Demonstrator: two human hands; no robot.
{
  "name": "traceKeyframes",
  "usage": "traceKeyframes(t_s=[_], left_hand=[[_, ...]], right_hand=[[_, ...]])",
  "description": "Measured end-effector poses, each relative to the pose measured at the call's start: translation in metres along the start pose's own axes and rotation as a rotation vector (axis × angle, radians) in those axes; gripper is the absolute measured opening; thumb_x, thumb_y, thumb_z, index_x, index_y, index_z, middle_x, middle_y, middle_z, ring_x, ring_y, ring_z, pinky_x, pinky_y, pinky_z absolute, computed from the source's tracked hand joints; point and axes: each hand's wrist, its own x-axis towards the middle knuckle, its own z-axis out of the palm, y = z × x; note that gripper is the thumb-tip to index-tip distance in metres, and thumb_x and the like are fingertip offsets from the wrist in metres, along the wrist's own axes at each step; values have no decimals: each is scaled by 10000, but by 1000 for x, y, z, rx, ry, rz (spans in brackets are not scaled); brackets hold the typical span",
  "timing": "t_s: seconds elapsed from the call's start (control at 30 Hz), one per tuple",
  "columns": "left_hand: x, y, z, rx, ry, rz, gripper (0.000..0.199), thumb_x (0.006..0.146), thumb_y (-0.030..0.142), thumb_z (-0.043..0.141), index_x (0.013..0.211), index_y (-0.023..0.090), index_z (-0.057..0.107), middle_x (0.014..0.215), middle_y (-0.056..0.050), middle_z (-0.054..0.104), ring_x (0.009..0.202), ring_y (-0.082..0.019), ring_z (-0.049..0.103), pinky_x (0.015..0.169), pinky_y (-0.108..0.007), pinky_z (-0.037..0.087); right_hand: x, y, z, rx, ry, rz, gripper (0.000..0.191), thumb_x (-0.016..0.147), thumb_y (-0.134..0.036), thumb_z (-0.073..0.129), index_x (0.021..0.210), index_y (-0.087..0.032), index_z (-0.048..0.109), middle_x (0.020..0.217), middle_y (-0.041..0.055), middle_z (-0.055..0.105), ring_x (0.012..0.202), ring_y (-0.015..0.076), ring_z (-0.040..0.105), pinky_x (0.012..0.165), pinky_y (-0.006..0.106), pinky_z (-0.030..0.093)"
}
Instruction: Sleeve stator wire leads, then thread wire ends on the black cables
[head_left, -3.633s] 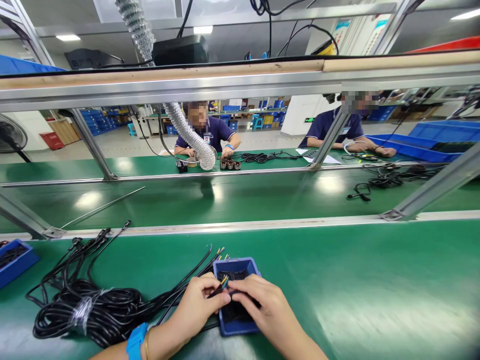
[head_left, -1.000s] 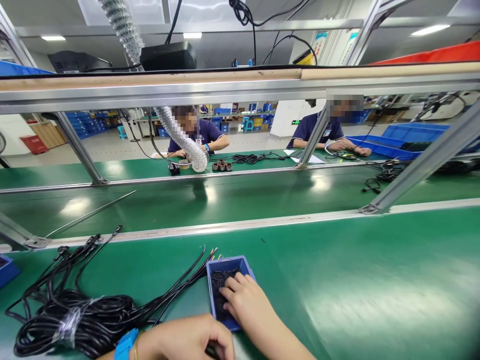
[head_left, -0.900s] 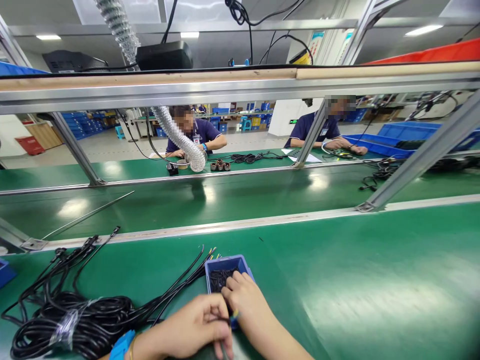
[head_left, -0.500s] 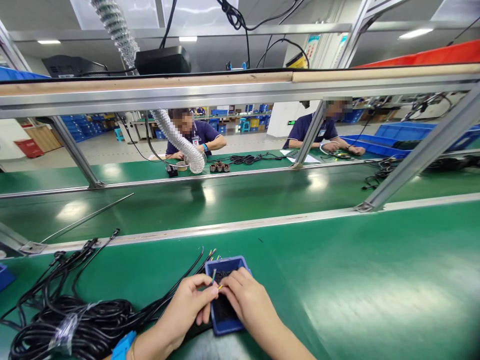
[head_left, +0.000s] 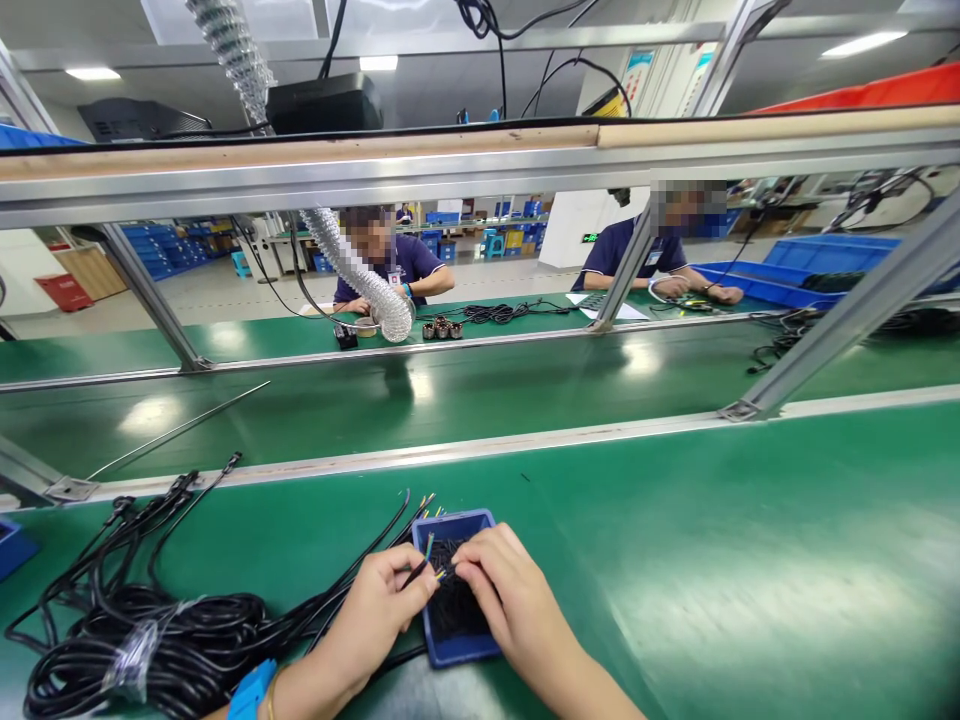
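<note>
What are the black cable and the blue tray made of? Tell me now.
The black cable looks like rubber or PVC sheathing with a soft sheen, judging by its smooth surface and loose, flexible loops. The blue tray looks like moulded plastic, with even colour and rounded corners, though the exact plastic can't be told.

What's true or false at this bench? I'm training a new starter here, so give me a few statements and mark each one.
1. The left hand pinches a black wire with a coloured end. True.
2. The right hand rests on the coiled black cable. False: it is over the blue tray, by the wires there.
3. Clear wrap binds the coiled black cable. True.
4. A blue wristband is on the right wrist. False: it is on the left wrist.
</note>
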Motion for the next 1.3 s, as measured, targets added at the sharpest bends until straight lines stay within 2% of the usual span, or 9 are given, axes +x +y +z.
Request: traceKeyframes(t_s=[0.23,0.4,0.53,0.9,1.13,1.3], left_hand=[[1,-4,-2,33,34,78,422,738,541,751,671,168,565,619,58,416,510,-72,298,466,-209,248],[2,-9,-4,107,59,174,269,785,376,706,665,166,588,691,15,496,652,-127,446,627,-236,381],[3,-10,-5,167,82,214,193,789,299,674,672,168,595,716,2,521,690,-148,490,665,-251,393],[0,-6,-5,174,103,223,186,773,295,691,655,175,610,705,-3,539,683,-159,506,654,-250,393],[-4,-6,-3,297,132,283,173,814,271,657,670,178,634,721,-18,561,692,-167,513,642,-254,380],[-3,-9,-4,270,54,235,175,818,304,683,701,174,672,751,-24,570,718,-172,514,660,-259,384]], right_hand=[[0,-3,-3,-20,-18,-6,163,1011,-147,452,943,-222,580,822,34,629,774,190,562,697,324,487],[-1,-4,-2,-46,-53,-14,165,1009,-151,455,944,-222,588,821,36,634,768,195,566,710,333,492],[-1,-4,-3,-51,-51,-2,162,1004,-149,463,924,-217,587,815,33,635,764,193,561,702,326,487],[-1,-8,-6,-28,-26,37,173,991,-136,463,907,-223,587,799,24,638,736,185,565,678,316,476],[-5,-8,-2,0,-100,109,177,989,-164,487,862,-221,597,768,14,639,723,185,571,677,309,465],[-5,-6,-2,59,-88,150,195,992,-221,529,862,-219,674,784,29,693,748,195,614,695,315,493]])
